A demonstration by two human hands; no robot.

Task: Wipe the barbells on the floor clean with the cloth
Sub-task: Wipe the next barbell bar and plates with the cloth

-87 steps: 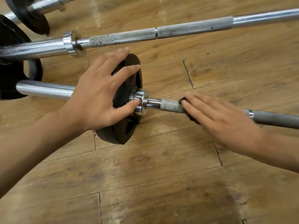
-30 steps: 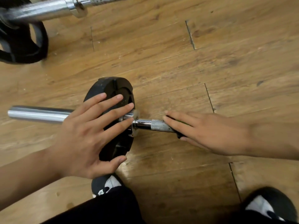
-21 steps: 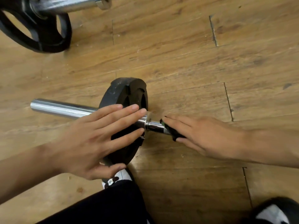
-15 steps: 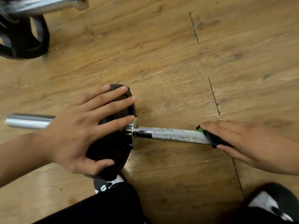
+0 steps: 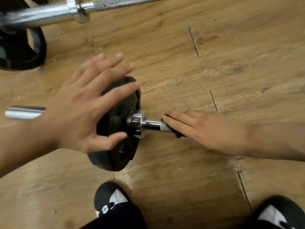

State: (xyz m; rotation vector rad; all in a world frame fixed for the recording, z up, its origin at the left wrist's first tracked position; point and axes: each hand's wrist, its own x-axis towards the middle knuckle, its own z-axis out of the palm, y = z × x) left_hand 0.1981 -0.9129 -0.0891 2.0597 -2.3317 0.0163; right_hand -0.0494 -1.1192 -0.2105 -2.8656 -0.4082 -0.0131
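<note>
The near barbell lies across the wooden floor: chrome sleeve end [image 5: 24, 112] at the left, black plate [image 5: 118, 154], chrome collar [image 5: 136, 124] and a short bare stretch of shaft [image 5: 153, 124]. My left hand [image 5: 85, 109] is spread over the plate's top with straight fingers, its thumb by the collar. My right hand [image 5: 206, 129] lies along the shaft just right of the collar, holding a dark cloth [image 5: 178, 134] against the bar between fingers and thumb. Most of the cloth and the shaft to the right are hidden under that hand and arm.
A second barbell [image 5: 49, 14] crosses the top left, with its black plate [image 5: 19, 52] standing on the floor at the left edge. My two black and white shoes [image 5: 109, 199] [image 5: 280, 212] are at the bottom. The wood floor [image 5: 231, 63] stretches to the right.
My right hand has slid the cloth left along the shaft, back close to the collar. My left hand has spread its fingers wider over the plate. The view has shifted.
</note>
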